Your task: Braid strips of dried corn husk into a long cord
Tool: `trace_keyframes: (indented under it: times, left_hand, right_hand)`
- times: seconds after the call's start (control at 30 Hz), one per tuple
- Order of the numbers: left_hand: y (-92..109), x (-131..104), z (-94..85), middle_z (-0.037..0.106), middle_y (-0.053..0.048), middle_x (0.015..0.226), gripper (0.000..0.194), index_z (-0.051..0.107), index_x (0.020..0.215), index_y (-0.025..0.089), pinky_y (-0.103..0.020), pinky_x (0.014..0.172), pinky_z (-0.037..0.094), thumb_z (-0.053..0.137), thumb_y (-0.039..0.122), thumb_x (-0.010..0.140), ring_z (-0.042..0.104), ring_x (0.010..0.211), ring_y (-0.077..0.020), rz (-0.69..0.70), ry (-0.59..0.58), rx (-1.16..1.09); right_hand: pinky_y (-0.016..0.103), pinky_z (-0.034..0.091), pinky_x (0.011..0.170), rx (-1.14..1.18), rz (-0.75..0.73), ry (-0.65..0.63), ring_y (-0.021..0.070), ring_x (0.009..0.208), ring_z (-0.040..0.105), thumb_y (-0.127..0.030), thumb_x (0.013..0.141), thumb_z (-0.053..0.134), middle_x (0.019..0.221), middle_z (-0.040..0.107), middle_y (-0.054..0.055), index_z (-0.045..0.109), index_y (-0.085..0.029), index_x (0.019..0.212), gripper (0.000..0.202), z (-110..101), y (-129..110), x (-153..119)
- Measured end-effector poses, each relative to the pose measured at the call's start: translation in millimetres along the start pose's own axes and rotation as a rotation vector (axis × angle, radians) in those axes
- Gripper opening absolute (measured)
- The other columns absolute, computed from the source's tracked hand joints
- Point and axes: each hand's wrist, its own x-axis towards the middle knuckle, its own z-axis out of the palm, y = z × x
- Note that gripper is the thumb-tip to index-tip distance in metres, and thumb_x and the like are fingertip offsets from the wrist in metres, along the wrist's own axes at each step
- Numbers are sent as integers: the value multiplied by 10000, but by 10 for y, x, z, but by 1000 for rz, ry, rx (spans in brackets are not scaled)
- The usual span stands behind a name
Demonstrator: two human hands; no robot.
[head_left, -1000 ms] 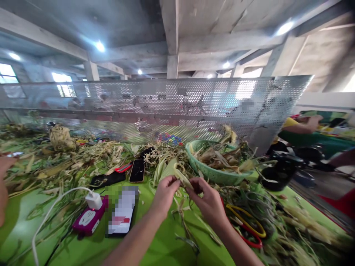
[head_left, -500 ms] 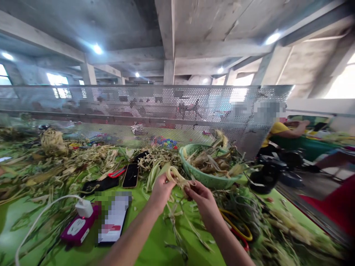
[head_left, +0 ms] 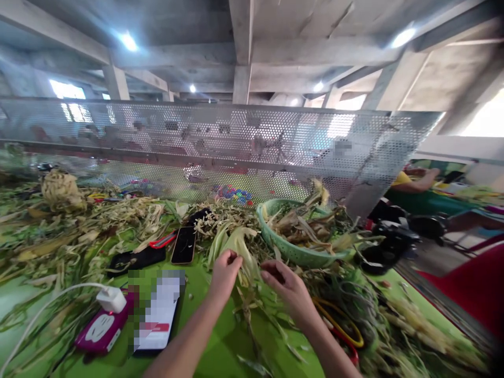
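Observation:
My left hand (head_left: pixel 226 270) is closed, thumb and fingertips pinched together against a pale green corn husk (head_left: pixel 246 247). Wide strips of the husk spread beyond the fingertips and hang down beside them. To its right, my right hand (head_left: pixel 285 283) is half curled, with thumb and fingers apart and nothing visible between them. Thin husk scraps (head_left: pixel 250 310) lie on the green tabletop (head_left: pixel 212 336) below the hands. Just past the right hand stands a green plastic basket (head_left: pixel 275 244) of dry husks.
Left are a dark phone (head_left: pixel 184 245), red-handled scissors (head_left: pixel 163 240), a black pouch (head_left: pixel 137 260), a lit phone (head_left: pixel 157 315) and a purple power strip (head_left: pixel 100 328) with a charger. Yellow and red handles (head_left: pixel 342 323) lie right. Behind stands a perforated metal screen (head_left: pixel 220 136); a person's arm (head_left: pixel 423 181) shows beyond.
The husk loop held between both hands is no longer there. My right hand has come off it and opened, while the left stays pinched by a spread husk. The view has shifted slightly.

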Motion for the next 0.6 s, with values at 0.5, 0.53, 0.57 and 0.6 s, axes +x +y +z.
trace_keyframes:
  times: [0.5,0.53,0.57,0.6]
  left_hand:
    - [100,-218,51,636,-23,760,200,604,813,177,-257,681,390,598,365,744,553,712,-160,-69,-297,-18]
    - [89,-211,43,627,-16,727,209,601,801,176,-253,668,384,600,376,742,543,685,-151,-87,-285,-36]
    - [79,-202,34,616,-9,696,213,598,785,175,-249,655,379,602,382,738,533,660,-143,-109,-274,-59]
    - [70,-191,24,603,-3,668,214,593,765,174,-245,640,375,604,385,732,523,638,-136,-137,-265,-89]
  right_hand:
    - [230,374,545,99,98,53,140,598,445,-424,756,615,622,499,-13,555,-173,712,262,70,54,7]
    - [226,367,537,75,101,64,136,593,437,-418,752,622,615,492,-17,557,-172,706,258,56,55,11]
    - [223,364,533,62,101,79,134,594,436,-412,748,630,616,494,-18,562,-171,707,254,37,58,16]
    - [222,364,535,57,100,94,134,599,440,-408,746,635,620,500,-17,568,-170,711,250,15,64,22]
